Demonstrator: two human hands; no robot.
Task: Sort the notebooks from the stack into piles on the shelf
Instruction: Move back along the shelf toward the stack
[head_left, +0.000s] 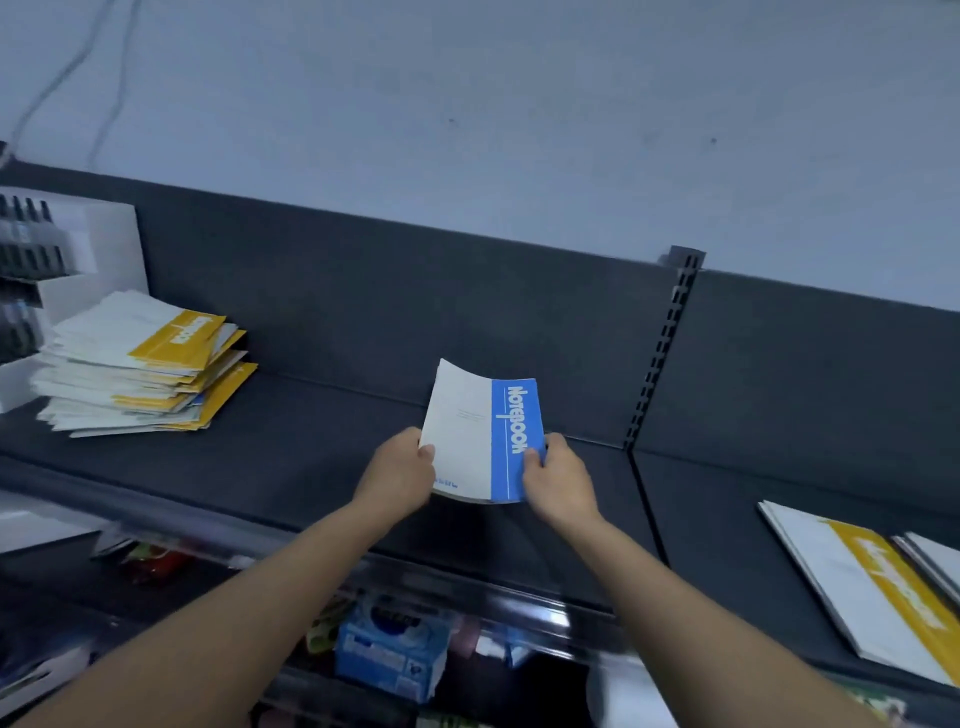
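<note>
The blue notebook (480, 431) bows over the shelf (311, 441), pinched at its near corners by the left hand (400, 470) and right hand (558, 478); so shallow a grip may let it slip. At nine o'clock the splayed stack (140, 364) could slide.

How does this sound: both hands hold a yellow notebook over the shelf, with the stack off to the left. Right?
Wrong colour: the head view shows the notebook is blue and white, not yellow. Otherwise yes: left hand and right hand both hold it over the shelf, with the stack off to the left.
</note>
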